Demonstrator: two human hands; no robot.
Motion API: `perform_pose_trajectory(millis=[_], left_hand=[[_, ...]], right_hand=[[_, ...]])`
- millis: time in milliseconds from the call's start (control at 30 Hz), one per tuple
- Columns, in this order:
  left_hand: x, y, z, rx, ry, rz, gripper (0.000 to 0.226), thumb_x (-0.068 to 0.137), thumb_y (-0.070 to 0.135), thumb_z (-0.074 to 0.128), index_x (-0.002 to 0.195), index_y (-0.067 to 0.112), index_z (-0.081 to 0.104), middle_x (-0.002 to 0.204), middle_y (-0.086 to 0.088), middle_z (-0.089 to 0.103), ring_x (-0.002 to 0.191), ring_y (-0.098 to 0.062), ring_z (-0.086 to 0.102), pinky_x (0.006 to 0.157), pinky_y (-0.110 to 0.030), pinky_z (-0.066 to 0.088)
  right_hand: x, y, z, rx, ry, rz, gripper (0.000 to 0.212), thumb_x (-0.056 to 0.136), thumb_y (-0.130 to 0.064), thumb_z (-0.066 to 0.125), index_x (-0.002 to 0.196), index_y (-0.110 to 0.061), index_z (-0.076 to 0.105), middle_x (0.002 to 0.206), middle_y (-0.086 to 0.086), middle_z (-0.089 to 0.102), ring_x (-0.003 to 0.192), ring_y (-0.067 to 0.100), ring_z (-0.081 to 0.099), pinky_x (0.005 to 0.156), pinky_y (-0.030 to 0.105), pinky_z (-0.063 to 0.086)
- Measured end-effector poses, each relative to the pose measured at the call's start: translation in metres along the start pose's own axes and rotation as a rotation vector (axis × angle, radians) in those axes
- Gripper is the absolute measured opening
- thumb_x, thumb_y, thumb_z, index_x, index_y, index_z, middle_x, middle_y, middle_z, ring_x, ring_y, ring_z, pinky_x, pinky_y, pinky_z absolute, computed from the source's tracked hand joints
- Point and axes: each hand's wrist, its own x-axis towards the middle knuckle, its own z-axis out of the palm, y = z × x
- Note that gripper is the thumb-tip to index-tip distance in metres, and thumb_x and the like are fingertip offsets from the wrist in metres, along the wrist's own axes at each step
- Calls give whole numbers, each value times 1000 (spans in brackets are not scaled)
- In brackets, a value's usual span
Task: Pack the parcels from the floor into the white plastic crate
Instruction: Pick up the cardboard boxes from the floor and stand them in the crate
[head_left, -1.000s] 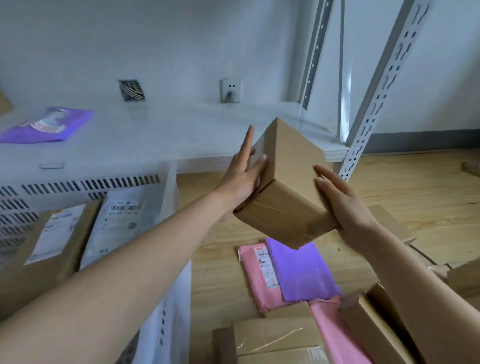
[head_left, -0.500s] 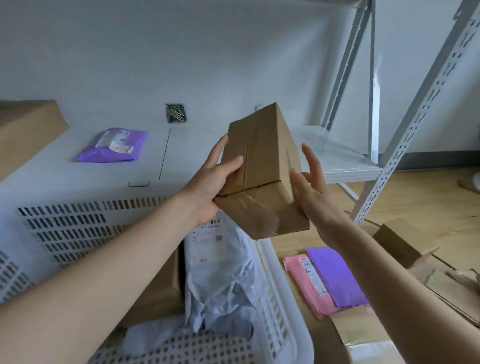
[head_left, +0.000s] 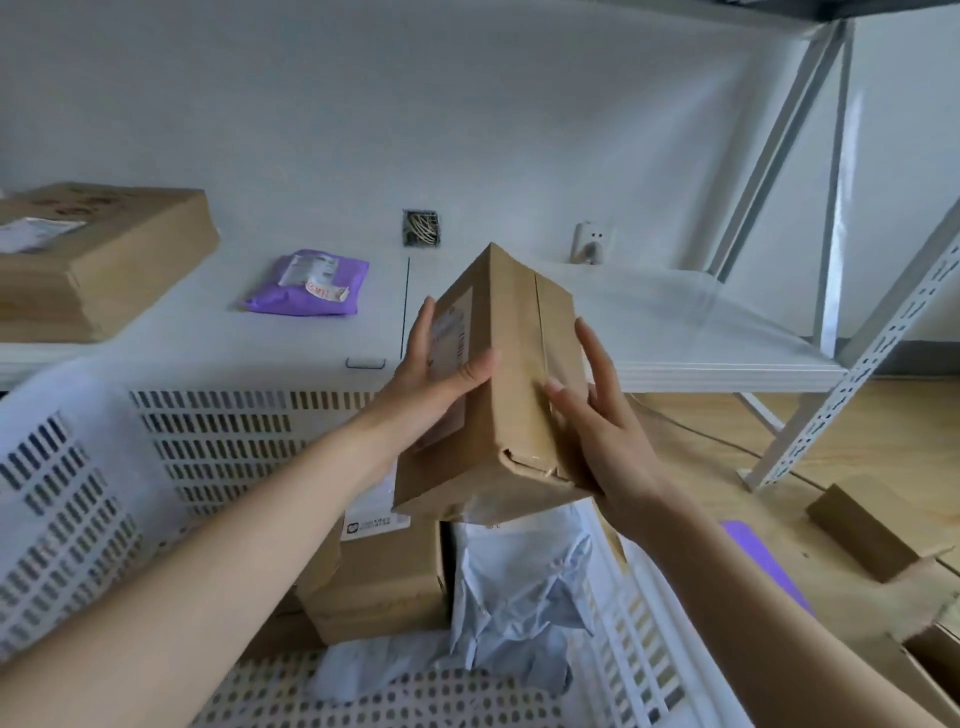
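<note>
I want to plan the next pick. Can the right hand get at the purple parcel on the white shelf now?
Probably not yet: the right hand is pressed against the brown box, which both hands carry, and the purple parcel lies beyond it.

1. Plain brown taped cardboard parcel (head_left: 506, 384) at centre, pale printed label on its side
2. White slotted plastic crate (head_left: 67, 499) at 8 o'clock
3. Purple plastic mailer bag (head_left: 306, 286) at 11 o'clock
4. Crumpled pale blue-grey mailer (head_left: 514, 587) at 6 o'clock
</note>
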Motion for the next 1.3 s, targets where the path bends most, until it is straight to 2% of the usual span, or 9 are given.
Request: perform_pose_trajectory(millis=[100, 167, 267, 500, 633, 767, 900, 1100, 1300], left_hand=[[-5, -4, -19, 45, 101, -105, 118, 39, 78, 57, 136, 59, -8, 155, 5, 20, 137, -25, 27, 106, -52, 28], [-6, -9, -33, 63, 194, -106, 115, 39, 78, 61, 136, 61, 2, 149, 7, 31, 130, -25, 39, 99, -46, 38], [-9, -18, -54, -12, 243, -105, 110, 35, 75, 74, 130, 65, 20, 123, 12, 47, 103, -14, 57, 74, -32, 50], [-17, -42, -93, -45, 217, -100, 96, 33, 60, 82, 121, 60, 43, 118, 5, 62, 94, -17, 68, 67, -32, 56], [-29, -39, -138, 86, 294, -100, 68, 33, 62, 79, 97, 65, 55, 122, 9, 61, 100, -14, 65, 84, -37, 53], [-49, -47, -187, 155, 344, -138, 61, 47, 48, 79, 103, 57, 58, 125, 7, 60, 112, -15, 58, 98, -40, 45], [-60, -78, -217, 123, 400, -234, 62, 74, 22, 73, 130, 38, 50, 109, 12, 61, 89, -3, 62, 70, -25, 50], [-55, -133, -223, 187, 444, -369, 57, 82, 19, 69, 132, 37, 48, 127, 8, 47, 72, 7, 51, 50, -13, 44], [-38, -175, -204, 209, 359, -426, 57, 85, 17, 66, 135, 35, 44, 148, -1, 36, 128, -22, 42, 100, -43, 44]], right_hand=[[0, 2, 16, -24, -66, -16, 45, 82, -37, 60, 108, -69, 42, 101, -8, 68, 83, 3, 67, 68, 15, 52], [1, 5, 25, -82, -44, -35, 45, 77, -47, 59, 108, -72, 38, 130, -7, 47, 109, 7, 58, 88, 25, 50], [4, 11, 38, -239, 45, -95, 48, 88, -45, 49, 110, -75, 20, 130, -10, 25, 124, 21, 44, 108, 44, 33], [14, 19, 81, -275, -149, -11, 49, 92, -50, 35, 129, -66, 6, 126, -4, 51, 106, 14, 48, 101, 37, 32], [25, 22, 117, -249, -296, 14, 52, 91, -51, 41, 134, -63, 13, 133, -13, 49, 123, 17, 48, 105, 31, 34], [38, 39, 165, -230, -431, 97, 49, 89, -42, 50, 129, -60, 29, 139, 0, 45, 125, 20, 45, 108, 38, 35], [44, 68, 199, -409, -514, 163, 57, 90, -38, 50, 139, -47, 22, 141, 6, 42, 126, 25, 41, 107, 37, 33], [55, 113, 215, -966, -626, 151, 59, 91, -55, 33, 144, -41, 10, 138, 10, 47, 127, 33, 39, 107, 48, 24], [57, 146, 209, -1291, -574, 43, 51, 92, -51, 28, 141, -36, 25, 142, 14, 32, 134, 28, 6, 104, 58, 2]])
